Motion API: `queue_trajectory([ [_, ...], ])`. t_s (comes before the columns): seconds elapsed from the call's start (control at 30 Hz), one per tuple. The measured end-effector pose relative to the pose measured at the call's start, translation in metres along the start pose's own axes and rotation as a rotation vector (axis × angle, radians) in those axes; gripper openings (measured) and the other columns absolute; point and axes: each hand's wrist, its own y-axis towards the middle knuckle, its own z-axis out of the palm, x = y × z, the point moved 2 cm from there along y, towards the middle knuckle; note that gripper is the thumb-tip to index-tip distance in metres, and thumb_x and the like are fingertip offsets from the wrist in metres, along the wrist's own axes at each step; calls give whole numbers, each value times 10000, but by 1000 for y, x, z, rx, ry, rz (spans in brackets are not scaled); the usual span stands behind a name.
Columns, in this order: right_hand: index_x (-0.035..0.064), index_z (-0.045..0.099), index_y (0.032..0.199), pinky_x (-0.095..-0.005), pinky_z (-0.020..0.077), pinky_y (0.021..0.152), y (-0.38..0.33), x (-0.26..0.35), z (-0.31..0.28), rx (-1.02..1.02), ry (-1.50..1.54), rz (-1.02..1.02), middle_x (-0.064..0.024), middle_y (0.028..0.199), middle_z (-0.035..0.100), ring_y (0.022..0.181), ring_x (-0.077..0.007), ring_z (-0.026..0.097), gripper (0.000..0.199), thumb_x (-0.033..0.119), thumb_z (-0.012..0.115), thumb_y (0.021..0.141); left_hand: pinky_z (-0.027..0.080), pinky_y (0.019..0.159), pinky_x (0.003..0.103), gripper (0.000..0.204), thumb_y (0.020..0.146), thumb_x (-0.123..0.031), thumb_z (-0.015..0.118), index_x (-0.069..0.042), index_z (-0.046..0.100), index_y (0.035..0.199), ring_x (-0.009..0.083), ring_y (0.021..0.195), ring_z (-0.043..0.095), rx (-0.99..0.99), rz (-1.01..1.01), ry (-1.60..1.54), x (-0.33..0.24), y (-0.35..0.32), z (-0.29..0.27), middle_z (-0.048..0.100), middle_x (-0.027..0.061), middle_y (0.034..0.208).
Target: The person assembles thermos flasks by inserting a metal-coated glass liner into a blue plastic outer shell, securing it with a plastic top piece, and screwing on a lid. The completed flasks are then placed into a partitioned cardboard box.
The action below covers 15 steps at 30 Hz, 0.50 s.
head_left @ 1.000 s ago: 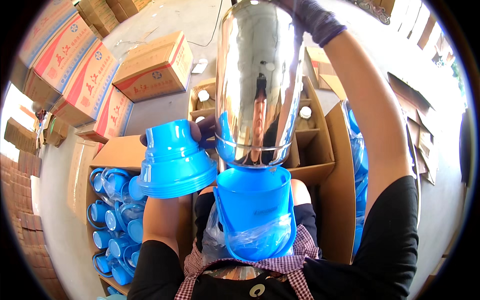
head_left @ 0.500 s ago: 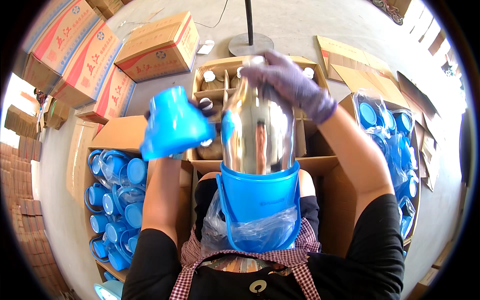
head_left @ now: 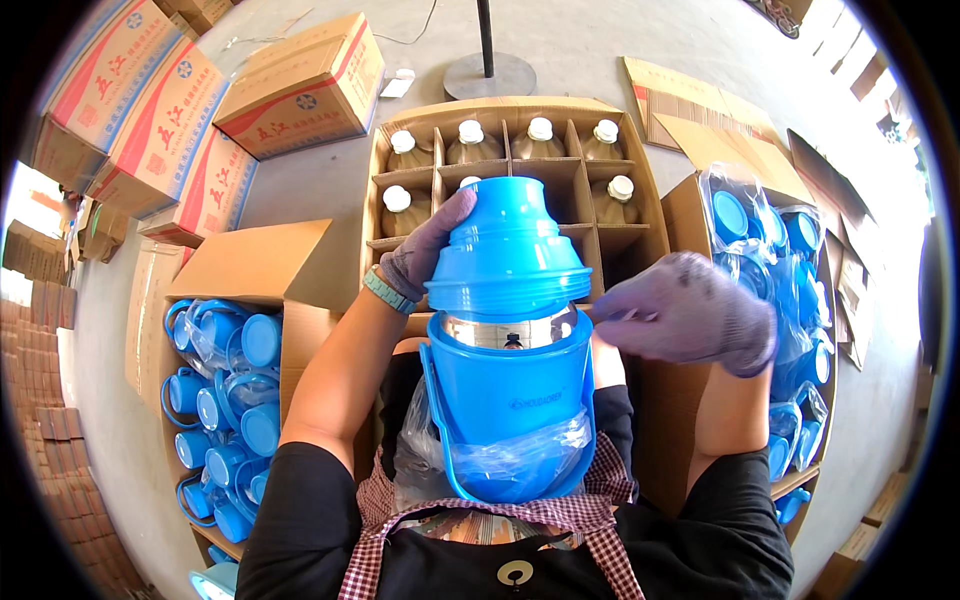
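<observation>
A blue plastic flask shell (head_left: pixel 510 400) stands upright on my lap, its lower part in a clear plastic bag. A shiny silver glass liner (head_left: pixel 505 330) sits inside it, only a band showing. My left hand (head_left: pixel 425 250), in a grey glove, holds a blue shoulder top piece (head_left: pixel 510 255) down over the liner. My right hand (head_left: pixel 690 315), also gloved, hovers beside the shell's right rim with fingers loosely spread, holding nothing.
A divided cardboard carton (head_left: pixel 515 165) with several capped liners stands ahead. An open box (head_left: pixel 225 400) of blue shells sits at my left, another box (head_left: pixel 790 300) of bagged blue parts at my right. Printed closed cartons (head_left: pixel 200 100) are stacked far left. A round stand base (head_left: pixel 490 70) rests beyond.
The silver liner went down from above into the blue shell and my right hand let go of it. My left hand brought the blue top piece over onto the liner.
</observation>
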Motion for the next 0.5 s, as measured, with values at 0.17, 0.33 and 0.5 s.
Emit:
queue_trajectory([
  [0.17,28,758,1077,-355,599,760,50,3,-17,-751,310,-310,-148,886,749,824,-237,742,369,376,695,971,494,1108,437,918,896,-669,665,-12,456,1502,291,1303,592,191,-31,46,0,5,1,565,192,1452],
  [0.33,4,740,1066,-342,565,832,89,10,-9,-522,301,-265,-127,987,721,934,-210,705,412,400,721,953,449,1151,454,987,872,-652,697,-9,384,1551,323,1367,544,135,-42,146,-7,-2,12,516,205,1502],
  [0.5,7,726,1058,-390,529,967,80,17,4,-549,610,-459,-121,1057,666,1046,-242,658,566,544,763,882,453,1148,452,976,898,-642,663,-7,347,1568,335,1377,531,65,-1,65,-7,-27,24,482,211,1528],
])
